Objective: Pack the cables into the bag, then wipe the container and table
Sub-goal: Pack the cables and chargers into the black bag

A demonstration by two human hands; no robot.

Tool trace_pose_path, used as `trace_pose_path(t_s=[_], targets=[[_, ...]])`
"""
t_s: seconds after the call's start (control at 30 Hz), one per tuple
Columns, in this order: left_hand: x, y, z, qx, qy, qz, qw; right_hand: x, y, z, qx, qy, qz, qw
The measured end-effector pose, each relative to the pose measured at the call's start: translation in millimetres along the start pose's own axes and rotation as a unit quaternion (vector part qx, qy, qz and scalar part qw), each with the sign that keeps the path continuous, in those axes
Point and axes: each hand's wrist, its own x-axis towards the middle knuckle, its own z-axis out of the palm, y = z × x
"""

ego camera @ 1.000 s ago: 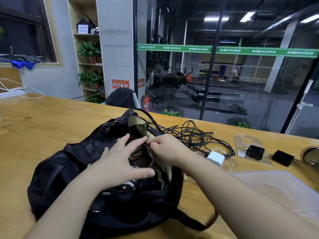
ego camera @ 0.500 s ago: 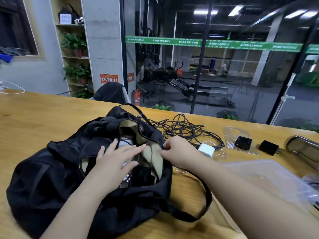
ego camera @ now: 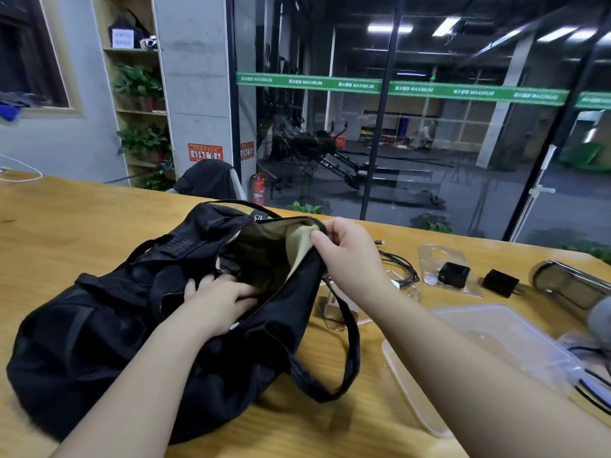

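Note:
A black bag (ego camera: 99, 325) with a tan lining lies on the wooden table (ego camera: 66, 226) in front of me. My right hand (ego camera: 350, 256) pinches the far edge of the bag's opening and holds it lifted. Inside the opening my left hand (ego camera: 218, 302) reaches in, fingertips hidden by the fabric. Black cables (ego camera: 400, 266) lie on the table behind my right hand, mostly hidden by it. A clear plastic container (ego camera: 496, 345) stands at the right, beside my right forearm.
Two black chargers (ego camera: 454, 274) (ego camera: 501, 282) lie at the right, one on a clear blister sheet. A dark case (ego camera: 568, 287) lies at the far right. More cable (ego camera: 591, 388) runs past the container. A black chair (ego camera: 208, 180) stands behind the table.
My right hand has raised the bag's edge and now covers most of the cable pile. My left hand has slid deeper into the opening. The view has shifted right.

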Motion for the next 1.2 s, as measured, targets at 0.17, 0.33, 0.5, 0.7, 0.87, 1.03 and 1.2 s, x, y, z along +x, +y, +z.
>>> trace_pose_path(t_s=[0.17,0.33,0.5,0.7,0.87,1.03,1.2], targets=[[6.3,2.9,-1.8,-0.101,0.232,0.037,0.967,-1.6,14.0,1.8,0.07,-0.117,0.065,0.988],[0.7,33.2,-16.0,-0.232,0.321,0.162,0.904,-1.6,23.4,7.8,0.066,-0.223,0.063,0.97],[1.2,30.1,14.2,-0.195,0.206,0.208,0.936,20.3,30.2,-11.2,0.111,-0.207,0.177,0.956],[0.7,24.8,19.6,-0.186,0.162,0.221,0.944,40.6,60.3,-37.3,-0.317,-0.255,0.082,0.91],[-4.8,26.9,16.3,-0.18,0.155,0.221,0.946,36.6,62.4,-36.3,-0.374,-0.401,0.099,0.831],[-12.7,21.3,6.6,-0.181,0.187,0.185,0.948,32.8,68.1,-21.2,-0.392,-0.412,0.087,0.818],[-11.6,4.6,-1.5,-0.201,0.259,0.111,0.938,31.7,69.4,-19.6,-0.371,-0.328,0.078,0.865]])
